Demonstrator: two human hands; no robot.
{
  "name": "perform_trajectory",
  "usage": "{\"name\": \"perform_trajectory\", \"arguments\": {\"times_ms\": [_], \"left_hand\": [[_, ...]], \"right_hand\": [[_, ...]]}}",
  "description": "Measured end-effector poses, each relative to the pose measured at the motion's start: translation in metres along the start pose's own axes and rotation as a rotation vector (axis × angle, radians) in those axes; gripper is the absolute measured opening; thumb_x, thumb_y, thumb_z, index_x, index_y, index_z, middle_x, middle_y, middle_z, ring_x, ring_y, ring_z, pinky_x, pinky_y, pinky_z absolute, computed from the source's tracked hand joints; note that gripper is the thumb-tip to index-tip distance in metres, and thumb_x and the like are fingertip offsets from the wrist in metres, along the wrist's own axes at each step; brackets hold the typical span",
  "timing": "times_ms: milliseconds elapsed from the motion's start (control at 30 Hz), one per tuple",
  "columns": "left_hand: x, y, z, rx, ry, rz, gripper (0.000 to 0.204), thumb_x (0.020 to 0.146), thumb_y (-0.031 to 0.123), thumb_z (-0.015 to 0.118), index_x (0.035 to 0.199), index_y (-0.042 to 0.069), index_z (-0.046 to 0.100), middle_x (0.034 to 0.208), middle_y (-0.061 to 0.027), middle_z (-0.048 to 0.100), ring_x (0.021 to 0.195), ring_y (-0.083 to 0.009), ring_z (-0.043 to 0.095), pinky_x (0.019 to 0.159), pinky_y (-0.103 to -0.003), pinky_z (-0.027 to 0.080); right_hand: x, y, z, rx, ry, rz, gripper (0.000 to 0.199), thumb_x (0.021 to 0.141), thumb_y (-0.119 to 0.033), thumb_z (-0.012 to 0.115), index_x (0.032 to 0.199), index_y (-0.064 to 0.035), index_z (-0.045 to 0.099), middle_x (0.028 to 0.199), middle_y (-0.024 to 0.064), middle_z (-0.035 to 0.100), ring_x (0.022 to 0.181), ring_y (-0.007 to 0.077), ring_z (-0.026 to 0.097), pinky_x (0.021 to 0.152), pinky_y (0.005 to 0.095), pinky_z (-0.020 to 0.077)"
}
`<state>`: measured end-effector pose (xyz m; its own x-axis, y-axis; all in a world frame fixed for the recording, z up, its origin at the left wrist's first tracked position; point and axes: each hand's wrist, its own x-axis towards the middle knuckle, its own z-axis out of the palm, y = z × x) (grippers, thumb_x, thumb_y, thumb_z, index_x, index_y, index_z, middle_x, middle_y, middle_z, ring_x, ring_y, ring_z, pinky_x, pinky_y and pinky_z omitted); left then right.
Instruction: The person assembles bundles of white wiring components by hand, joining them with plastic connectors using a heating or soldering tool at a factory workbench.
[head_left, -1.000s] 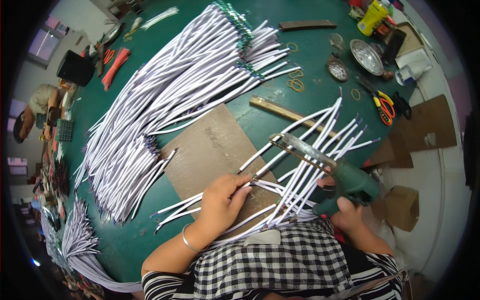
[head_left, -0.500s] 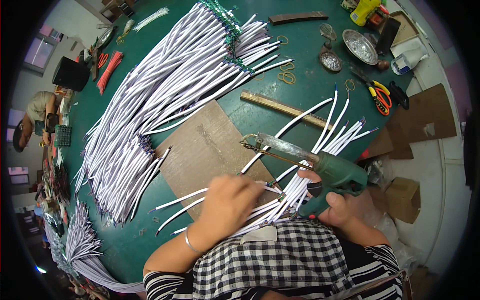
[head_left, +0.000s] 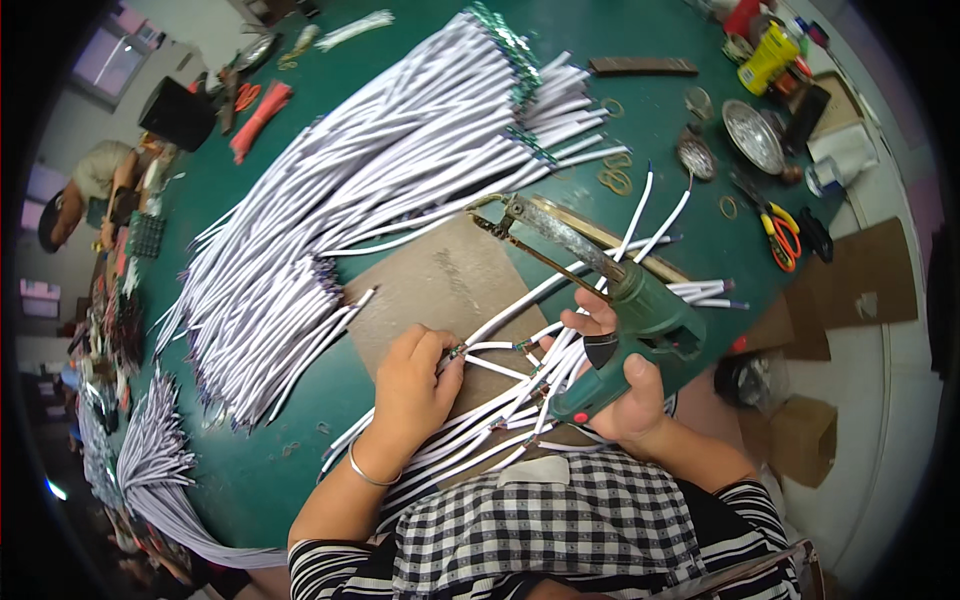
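My right hand is wrapped round the handle of a green soldering gun. Its metal tip points up and to the left, above a brown board on the table. With its fingers pinched, my left hand holds a white cable near a small dark joint. Several white cables lie in a loose group between my hands and under the gun, with small green pieces at their joints. The fingers of my right hand partly hide some of these cables.
A large pile of white cables covers the table's far left. A metal bar lies behind the gun. Farther right are a metal bowl, pliers and rubber bands. Another person sits at the left.
My left hand has moved from a blurred position over the cables to a pinch on one cable, farther left. The soldering gun has shifted up and left, its tip higher.
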<state>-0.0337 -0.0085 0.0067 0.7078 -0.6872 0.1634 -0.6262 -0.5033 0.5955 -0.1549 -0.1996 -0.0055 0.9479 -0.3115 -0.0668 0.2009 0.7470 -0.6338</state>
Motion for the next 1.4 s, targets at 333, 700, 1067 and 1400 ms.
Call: {"name": "perform_trajectory", "arguments": {"times_ms": [333, 700, 1067, 1400], "left_hand": [[0.000, 0.003, -0.041, -0.296, -0.352, -0.406, 0.016, 0.077, 0.012, 0.069, 0.088, 0.003, 0.062, 0.074, -0.0073, 0.060, 0.063, -0.0143, 0.055, 0.057, -0.028, 0.043], [0.003, 0.016, -0.005, -0.567, -0.190, -0.285, 0.012, 0.088, 0.005, 0.055, 0.096, -0.001, 0.061, 0.079, -0.0041, 0.061, 0.066, -0.0084, 0.056, 0.062, -0.022, 0.047], [0.025, 0.029, 0.009, -0.321, -0.321, -0.131, 0.015, 0.087, 0.010, 0.058, 0.098, 0.002, 0.064, 0.079, -0.0081, 0.065, 0.068, -0.0124, 0.059, 0.063, -0.026, 0.047], [0.019, 0.011, -0.018, -0.643, -0.673, -0.546, 0.024, 0.088, 0.006, 0.058, 0.110, -0.003, 0.058, 0.083, -0.0003, 0.060, 0.071, -0.0063, 0.054, 0.067, -0.020, 0.047]], "right_hand": [[-0.010, -0.012, 0.003, -0.143, 0.037, 0.088, 0.070, 0.077, -0.023, 0.056, 0.138, -0.0012, 0.029, 0.137, 0.0161, 0.039, 0.127, 0.0276, 0.039, 0.106, 0.0413, 0.0305], [-0.017, -0.009, -0.010, -0.206, 0.005, -0.015, 0.067, 0.084, -0.039, 0.054, 0.138, -0.0076, 0.030, 0.138, 0.0143, 0.038, 0.128, 0.0263, 0.038, 0.108, 0.0499, 0.0251], [-0.026, -0.015, -0.017, -0.130, 0.080, -0.057, 0.068, 0.081, -0.026, 0.055, 0.138, -0.0012, 0.026, 0.137, 0.0200, 0.039, 0.129, 0.0301, 0.036, 0.108, 0.0420, 0.0261], [-0.062, -0.064, -0.031, -0.492, 0.161, -0.061, 0.070, 0.080, -0.032, 0.061, 0.135, -0.0008, 0.032, 0.134, 0.0168, 0.039, 0.113, 0.0260, 0.049, 0.101, 0.0535, 0.0367]]}}
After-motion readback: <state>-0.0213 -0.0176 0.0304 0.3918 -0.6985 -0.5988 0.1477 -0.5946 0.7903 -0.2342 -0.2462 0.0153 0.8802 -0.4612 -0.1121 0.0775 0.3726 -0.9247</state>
